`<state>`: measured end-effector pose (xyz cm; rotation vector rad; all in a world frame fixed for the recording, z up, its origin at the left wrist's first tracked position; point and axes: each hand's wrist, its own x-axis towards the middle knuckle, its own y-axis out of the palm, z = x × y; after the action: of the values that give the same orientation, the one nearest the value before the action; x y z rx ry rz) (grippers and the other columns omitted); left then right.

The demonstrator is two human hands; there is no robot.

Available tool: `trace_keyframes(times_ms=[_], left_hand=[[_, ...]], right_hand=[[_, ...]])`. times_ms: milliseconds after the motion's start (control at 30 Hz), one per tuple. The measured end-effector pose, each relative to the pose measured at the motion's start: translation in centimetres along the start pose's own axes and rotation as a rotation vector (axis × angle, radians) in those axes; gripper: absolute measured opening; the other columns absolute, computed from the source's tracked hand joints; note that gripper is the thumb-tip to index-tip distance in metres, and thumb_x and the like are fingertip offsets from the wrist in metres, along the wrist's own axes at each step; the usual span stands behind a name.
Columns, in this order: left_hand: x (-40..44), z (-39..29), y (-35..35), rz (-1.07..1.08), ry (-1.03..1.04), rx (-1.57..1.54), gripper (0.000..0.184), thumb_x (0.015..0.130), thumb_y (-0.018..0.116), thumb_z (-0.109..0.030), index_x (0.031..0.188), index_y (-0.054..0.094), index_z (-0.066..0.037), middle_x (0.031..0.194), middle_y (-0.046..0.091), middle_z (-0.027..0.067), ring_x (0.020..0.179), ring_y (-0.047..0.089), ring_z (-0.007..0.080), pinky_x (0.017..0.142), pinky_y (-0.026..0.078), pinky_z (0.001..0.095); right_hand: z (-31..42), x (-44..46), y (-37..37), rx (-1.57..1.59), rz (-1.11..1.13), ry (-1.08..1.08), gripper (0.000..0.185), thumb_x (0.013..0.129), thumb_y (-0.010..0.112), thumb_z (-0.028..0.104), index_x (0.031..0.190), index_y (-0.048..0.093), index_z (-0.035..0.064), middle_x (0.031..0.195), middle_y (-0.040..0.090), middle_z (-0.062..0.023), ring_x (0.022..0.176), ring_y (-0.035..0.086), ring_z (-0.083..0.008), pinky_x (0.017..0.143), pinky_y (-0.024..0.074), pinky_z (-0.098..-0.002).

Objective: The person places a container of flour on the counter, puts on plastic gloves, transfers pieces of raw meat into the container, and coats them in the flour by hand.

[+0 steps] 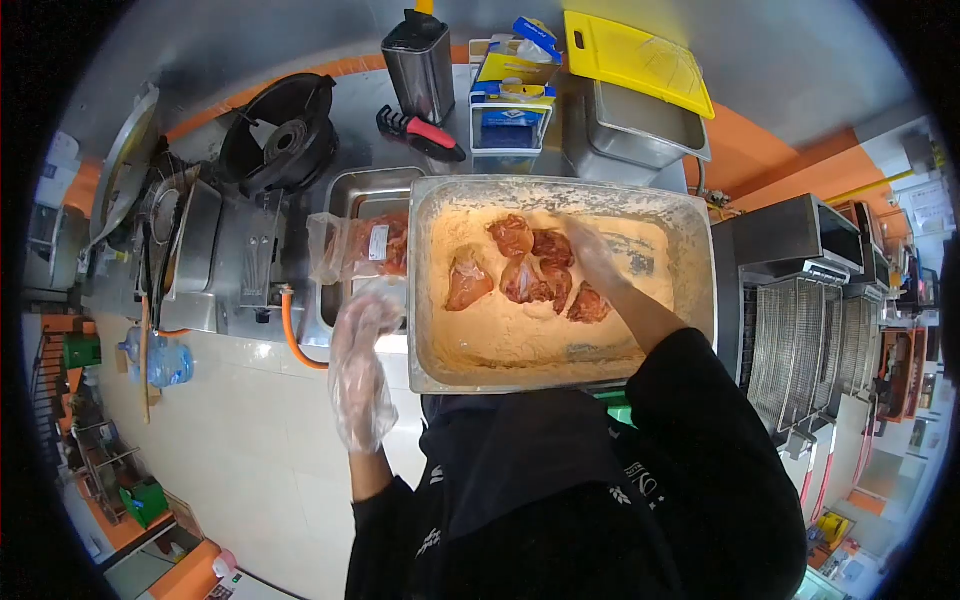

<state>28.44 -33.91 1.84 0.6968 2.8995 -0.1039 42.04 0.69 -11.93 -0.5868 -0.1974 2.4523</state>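
Observation:
My left hand (pixel 362 345), in a loose clear plastic glove, hangs beside the left wall of a large metal tray (pixel 424 388). It holds nothing that I can see, and its fingers look loosely apart. Inside the tray, my right hand (pixel 597 258), also gloved and slightly blurred, reaches into pale orange flour (pixel 500 345). Its fingers are stretched out beside several pieces of raw, reddish marinated chicken. One chicken piece (pixel 468 279) lies apart at the left, and another piece (pixel 588 303) lies just below my right hand.
Left of the tray, a bag of marinated meat (pixel 380 243) lies in a smaller metal pan (pixel 345 185). Behind stand a knife block (pixel 418 65), a red-handled sharpener (pixel 425 133) and a yellow cutting board (pixel 635 60). Fryer baskets (pixel 800 340) are at the right.

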Motion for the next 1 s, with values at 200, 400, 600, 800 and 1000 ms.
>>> trace_keyframes(times_ms=[200,400,600,800,1000], left_hand=[[9.5,-1.8,4.9,0.434,0.921,0.843,0.036,0.095,0.047,-0.023,0.116,0.056,0.004,0.113,0.06,0.0204,0.103,0.06,0.029,0.09,0.045,0.0353],[16.6,2.8,11.0,0.931,0.629,1.697,0.03,0.081,0.057,-0.022,0.097,0.065,0.002,0.113,0.062,0.0209,0.094,0.063,0.0376,0.081,0.05,0.0442],[17.2,6.2,13.0,0.766,0.442,1.46,0.036,0.08,0.06,-0.033,0.093,0.067,0.0,0.1,0.066,0.0194,0.084,0.066,0.0307,0.077,0.051,0.0418],[16.0,7.5,11.1,0.628,0.259,1.358,0.033,0.081,0.059,-0.033,0.094,0.068,-0.003,0.096,0.067,0.0175,0.085,0.065,0.029,0.079,0.05,0.0406],[14.6,5.0,11.4,0.622,-0.178,1.168,0.031,0.083,0.057,-0.033,0.096,0.069,-0.006,0.092,0.067,0.0156,0.087,0.063,0.0273,0.08,0.05,0.0394]], right_hand=[[3.8,-0.6,5.1,-0.099,0.21,0.009,0.056,0.096,0.049,0.044,0.134,0.047,0.0019,0.135,0.049,-0.0146,0.125,0.043,-0.0265,0.11,0.0271,-0.0357],[-4.5,-0.1,0.9,-0.006,0.36,-0.362,0.055,0.096,0.051,0.04,0.134,0.045,0.0011,0.137,0.047,-0.0145,0.125,0.044,-0.0271,0.11,0.0296,-0.0374],[-3.7,1.7,-2.4,0.827,0.189,0.036,0.048,0.1,0.043,0.028,0.136,0.04,-0.0035,0.143,0.04,-0.0179,0.129,0.04,-0.028,0.112,0.0274,-0.0395],[2.0,4.3,5.9,0.021,0.108,0.185,0.058,0.099,0.037,0.04,0.135,0.04,-0.0058,0.139,0.043,-0.0198,0.125,0.044,-0.0285,0.107,0.0306,-0.0382],[10.3,-1.7,6.2,-0.121,0.401,0.181,0.063,0.098,0.033,0.047,0.14,0.037,0.0003,0.143,0.04,-0.0186,0.131,0.039,-0.0282,0.11,0.0281,-0.0369]])
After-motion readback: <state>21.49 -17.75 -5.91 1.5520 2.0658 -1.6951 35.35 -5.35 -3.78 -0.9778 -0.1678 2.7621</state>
